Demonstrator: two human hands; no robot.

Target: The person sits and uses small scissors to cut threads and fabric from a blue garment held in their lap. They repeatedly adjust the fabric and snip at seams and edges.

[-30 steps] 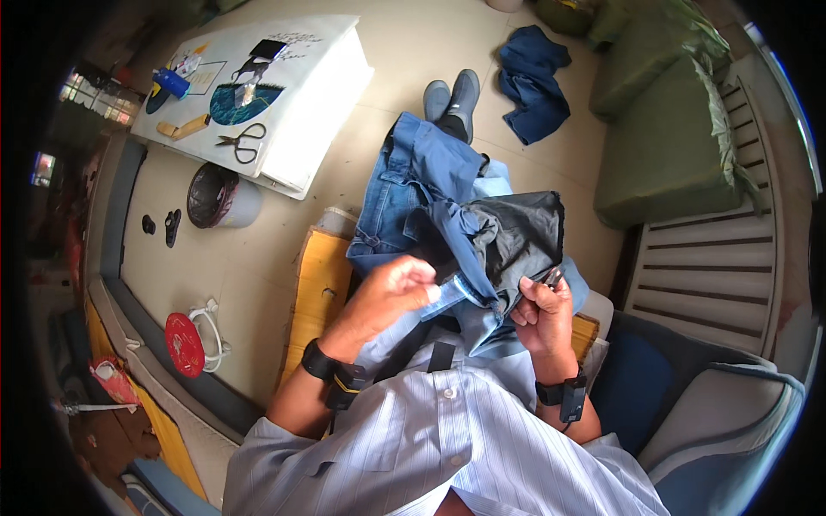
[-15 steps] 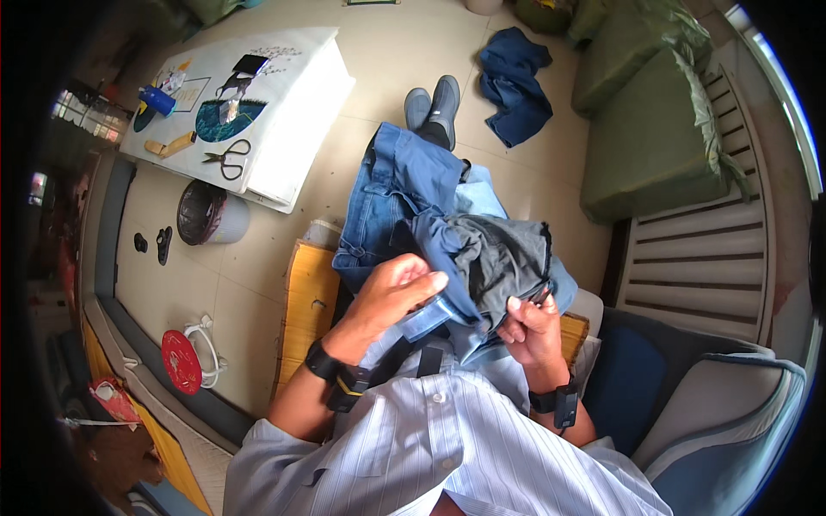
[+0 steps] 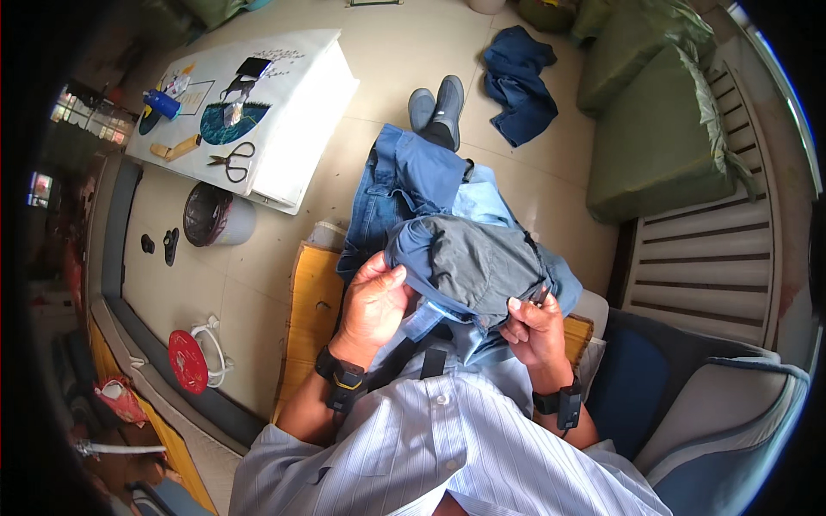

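A pair of blue jeans (image 3: 413, 185) lies over my lap, its grey inner lining (image 3: 477, 262) turned outward near my chest. My left hand (image 3: 374, 301) grips the folded blue edge of the jeans on the left. My right hand (image 3: 533, 327) pinches the grey fabric at its lower right edge and seems to hold a small dark tool, too small to identify. Both wrists carry dark bands. My feet in grey shoes (image 3: 437, 105) stick out beyond the jeans.
A white board (image 3: 292, 138) on the floor at upper left carries scissors (image 3: 231, 161), a blue spool and small items. A dark bowl (image 3: 206, 215) sits beside it. Another blue garment (image 3: 520, 86) lies on the floor. Green cushions (image 3: 654, 129) and a slatted bench (image 3: 705, 258) are on the right.
The jeans have been drawn closer to my chest and the grey lining bunched up between both hands. My view has shifted slightly downward.
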